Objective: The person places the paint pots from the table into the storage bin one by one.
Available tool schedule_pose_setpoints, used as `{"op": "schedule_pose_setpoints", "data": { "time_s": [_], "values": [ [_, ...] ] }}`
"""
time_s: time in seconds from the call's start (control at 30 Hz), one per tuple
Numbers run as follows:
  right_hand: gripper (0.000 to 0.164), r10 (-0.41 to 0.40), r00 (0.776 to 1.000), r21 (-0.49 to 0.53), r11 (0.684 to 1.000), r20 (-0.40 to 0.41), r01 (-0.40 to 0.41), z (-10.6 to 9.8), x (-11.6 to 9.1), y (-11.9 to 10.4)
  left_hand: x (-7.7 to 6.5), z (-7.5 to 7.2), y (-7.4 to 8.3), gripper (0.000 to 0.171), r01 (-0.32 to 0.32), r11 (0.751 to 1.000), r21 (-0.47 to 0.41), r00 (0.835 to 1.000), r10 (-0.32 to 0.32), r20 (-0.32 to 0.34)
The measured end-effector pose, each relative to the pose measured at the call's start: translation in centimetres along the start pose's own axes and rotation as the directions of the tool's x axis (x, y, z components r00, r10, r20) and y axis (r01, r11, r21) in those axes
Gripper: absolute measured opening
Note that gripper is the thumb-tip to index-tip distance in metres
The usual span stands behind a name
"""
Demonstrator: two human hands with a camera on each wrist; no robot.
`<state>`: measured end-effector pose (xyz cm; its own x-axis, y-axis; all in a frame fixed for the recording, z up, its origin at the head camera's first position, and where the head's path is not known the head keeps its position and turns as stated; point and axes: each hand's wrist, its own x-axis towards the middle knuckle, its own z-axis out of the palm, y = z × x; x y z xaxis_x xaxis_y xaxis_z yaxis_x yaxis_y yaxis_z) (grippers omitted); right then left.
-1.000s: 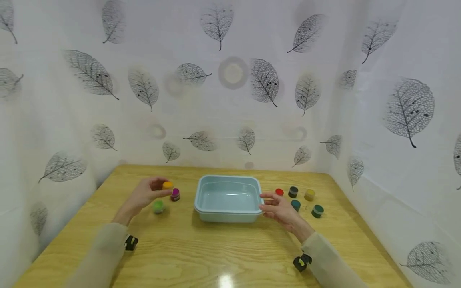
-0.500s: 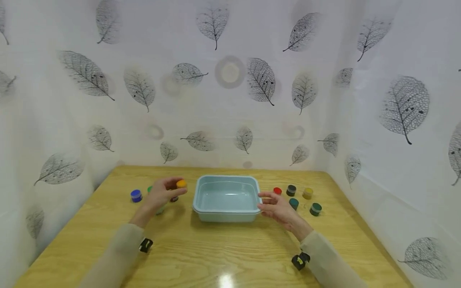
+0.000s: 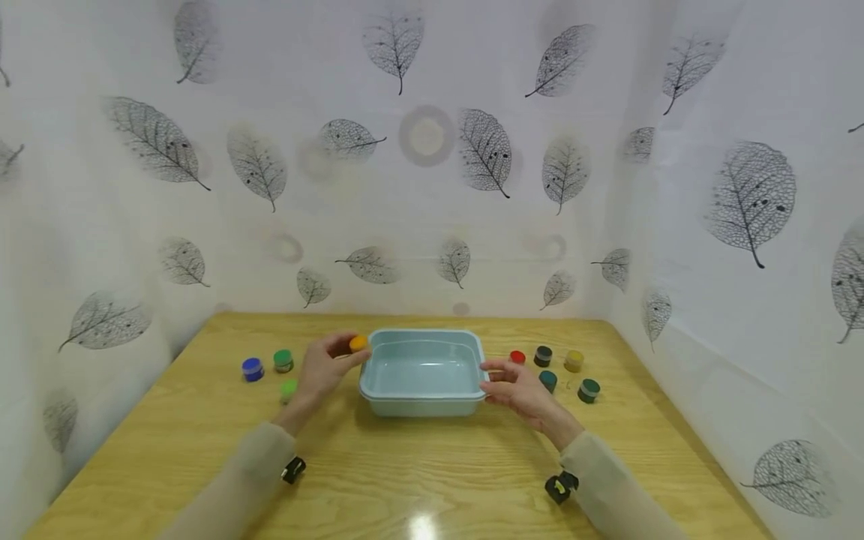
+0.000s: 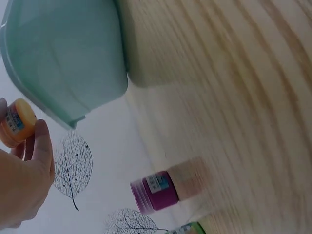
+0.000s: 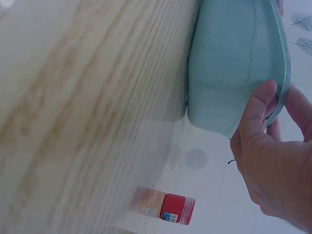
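Observation:
My left hand (image 3: 322, 369) pinches a small orange paint jar (image 3: 358, 343) between thumb and fingertips, at the left rim of a light blue plastic basin (image 3: 424, 407). In the left wrist view the jar (image 4: 18, 122) is raised beside the basin's rim, its label showing. My right hand (image 3: 525, 395) holds the basin's right rim. The right wrist view has its fingers (image 5: 257, 105) on either side of that rim. A purple paint jar (image 4: 155, 191) stands on the table near the left hand; in the head view that hand hides it.
Left of the basin stand blue (image 3: 253, 369), green (image 3: 283, 360) and light green (image 3: 288, 390) jars. Beyond the right hand are red (image 3: 517, 357), black (image 3: 543, 355), yellow (image 3: 574, 361), teal (image 3: 548, 381) and dark green (image 3: 589, 390) jars. A leaf-print curtain (image 3: 418, 210) surrounds the wooden table (image 3: 405, 465).
My left hand has carried the orange paint jar rightward to the basin's left rim, uncovering the blue and green jars and covering the purple one. My right hand stays on the basin.

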<state>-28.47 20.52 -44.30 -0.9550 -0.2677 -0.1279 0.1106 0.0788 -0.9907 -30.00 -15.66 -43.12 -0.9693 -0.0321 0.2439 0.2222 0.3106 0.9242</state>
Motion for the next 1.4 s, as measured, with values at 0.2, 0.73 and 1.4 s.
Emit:
{"op": "schedule_pose_setpoints", "data": {
  "time_s": [0.2,0.73,1.4],
  "values": [
    [0.054,-0.001,1.0,-0.003,1.0,0.008,0.001,-0.1,0.1,0.2,-0.2,1.4,0.1,0.046,-0.034,0.998,-0.049,0.999,0.033,-0.026],
    [0.051,0.046,0.998,-0.069,0.996,-0.033,-0.048,0.3,-0.3,-0.7,-0.1,4.6,1.6,0.043,-0.084,0.995,-0.043,0.996,0.083,-0.032],
    [0.053,0.04,0.999,-0.048,0.998,-0.035,-0.042,0.3,-0.1,-0.7,1.1,7.7,3.3,0.041,0.009,0.999,-0.035,0.998,-0.007,0.061]
  ]
}}
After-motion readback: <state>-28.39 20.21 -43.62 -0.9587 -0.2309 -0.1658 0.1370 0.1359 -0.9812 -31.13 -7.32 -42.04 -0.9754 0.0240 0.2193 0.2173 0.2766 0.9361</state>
